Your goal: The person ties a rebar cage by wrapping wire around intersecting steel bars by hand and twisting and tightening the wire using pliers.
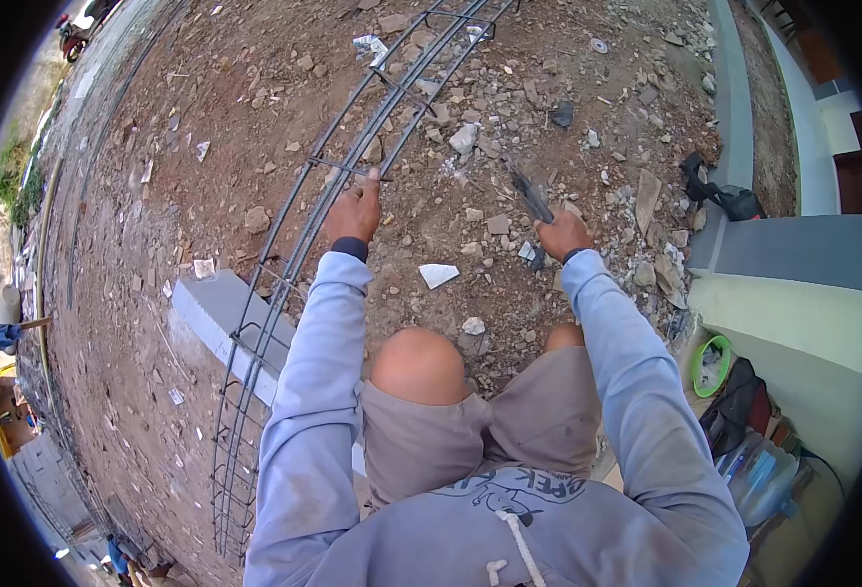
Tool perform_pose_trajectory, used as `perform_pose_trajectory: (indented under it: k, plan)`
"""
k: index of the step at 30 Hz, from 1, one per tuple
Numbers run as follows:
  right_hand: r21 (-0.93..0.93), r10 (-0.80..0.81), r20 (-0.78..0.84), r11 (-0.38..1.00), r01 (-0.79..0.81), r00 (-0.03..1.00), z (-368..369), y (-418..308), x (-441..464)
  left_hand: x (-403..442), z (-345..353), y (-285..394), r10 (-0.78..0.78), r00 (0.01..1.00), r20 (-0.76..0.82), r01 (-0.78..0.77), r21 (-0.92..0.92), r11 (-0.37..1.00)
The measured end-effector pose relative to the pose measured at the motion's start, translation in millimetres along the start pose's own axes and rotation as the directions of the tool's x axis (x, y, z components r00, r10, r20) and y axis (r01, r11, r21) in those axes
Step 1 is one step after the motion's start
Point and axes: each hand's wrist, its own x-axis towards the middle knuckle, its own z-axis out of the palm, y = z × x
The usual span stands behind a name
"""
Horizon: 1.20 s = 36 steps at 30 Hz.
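Note:
A long rebar cage (289, 256), made of thin steel bars with square stirrups, runs from the lower left up to the top middle. My left hand (354, 212) is closed on its right-hand bars, with the thumb by one stirrup. Part of the grip is hidden behind the back of the hand. In my right hand (565, 236) is a dark metal tool that looks like a pair of pliers (530, 197), its head pointing up and left, away from the cage. Beneath the cage's lower part lies a pale grey block (206, 311).
Stony soil (186, 225) with broken tile pieces (439, 275) spreads around me. To the right stand a low wall (793, 256), a black object (734, 201), a green-rimmed container (711, 366) and clear plastic bottles (765, 479). Loose bars lie at left.

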Motion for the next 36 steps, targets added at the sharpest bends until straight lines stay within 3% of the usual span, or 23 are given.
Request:
perform_pose_trajectory:
  k: [5, 8, 12, 16, 17, 20, 21, 24, 25, 30, 31, 36]
  plan:
    - [-0.109, -0.010, 0.060, 0.994, 0.017, 0.998, -18.1, -25.2, -4.2, 0.7, 3.4, 4.0, -0.026, 0.996, 0.084, 0.033, -0.073, 0.997]
    - [-0.236, -0.097, 0.121, 0.964, 0.123, 0.988, -46.3, -49.1, 8.2, -3.5, 3.2, 8.5, -0.019, 1.000, 0.013, 0.018, 0.076, 0.997]
    - [-0.371, -0.182, 0.069, 0.908, 0.195, 0.981, -77.7, -86.5, 8.5, -11.8, -2.9, 17.8, -0.039, 0.999, -0.006, 0.040, 0.120, 0.992]
    - [-0.312, -0.281, -0.010, 0.913, 0.264, 0.960, -78.6, -96.3, 11.4, 0.8, 14.3, -12.9, 0.137, 0.990, 0.024, -0.137, -0.018, 0.990]
    - [-0.275, -0.300, -0.032, 0.920, 0.280, 0.953, -78.3, -98.4, 10.8, 11.5, 27.1, -29.6, 0.254, 0.966, -0.049, -0.256, -0.040, 0.966]
    - [-0.252, -0.317, -0.112, 0.926, 0.282, 0.942, -53.0, -77.2, 30.7, 22.6, 26.6, -40.5, 0.275, 0.956, 0.100, -0.237, -0.292, 0.927]
    - [-0.255, -0.320, -0.125, 0.925, 0.282, 0.939, -47.7, -72.6, 38.0, 18.3, 19.4, -33.8, 0.207, 0.964, 0.165, -0.132, -0.376, 0.917]
    - [-0.282, -0.315, -0.168, 0.923, 0.260, 0.934, -30.4, -72.2, 55.3, 10.3, 12.3, -26.4, 0.188, 0.971, 0.145, -0.133, -0.321, 0.938]
    - [-0.290, -0.329, -0.150, 0.916, 0.277, 0.932, -19.0, -70.6, 58.9, 6.2, 13.2, -24.0, 0.194, 0.978, 0.075, -0.165, -0.290, 0.943]
    - [-0.252, -0.405, 0.024, 0.882, 0.397, 0.914, 19.9, -75.1, 76.4, 2.2, 8.8, -19.3, 0.096, 0.976, 0.196, 0.008, -0.469, 0.883]
    - [-0.221, -0.299, 0.155, 0.918, 0.328, 0.942, 11.4, -85.8, 74.7, 2.5, 5.3, -19.0, 0.081, 0.967, 0.241, 0.055, -0.509, 0.859]
    - [-0.211, -0.256, 0.353, 0.915, 0.344, 0.900, 29.4, -72.2, 92.9, -0.8, -0.6, -13.2, 0.100, 0.971, 0.217, 0.019, -0.485, 0.874]
